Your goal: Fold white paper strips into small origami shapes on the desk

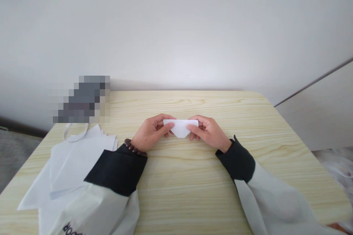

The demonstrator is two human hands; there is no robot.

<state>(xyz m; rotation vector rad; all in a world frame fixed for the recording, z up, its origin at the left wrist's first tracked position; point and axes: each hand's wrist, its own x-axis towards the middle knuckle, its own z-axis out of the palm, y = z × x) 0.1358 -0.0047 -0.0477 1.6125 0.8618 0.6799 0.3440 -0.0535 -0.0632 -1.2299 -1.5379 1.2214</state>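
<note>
A small folded white paper (180,126) with a point facing me is held just above the light wooden table (193,176), near its middle. My left hand (150,132) pinches the paper's left end, thumb on top and fingers curled behind. My right hand (208,132) pinches the right end the same way. A dark bead bracelet (134,148) circles my left wrist. Both sleeves are white with dark cuffs.
Several loose white sheets (71,161) lie spread at the table's left, partly under my left sleeve. A white cord loop (75,134) rests at their far edge. A blurred grey patch (82,99) sits at the back left. A white wall stands behind the table.
</note>
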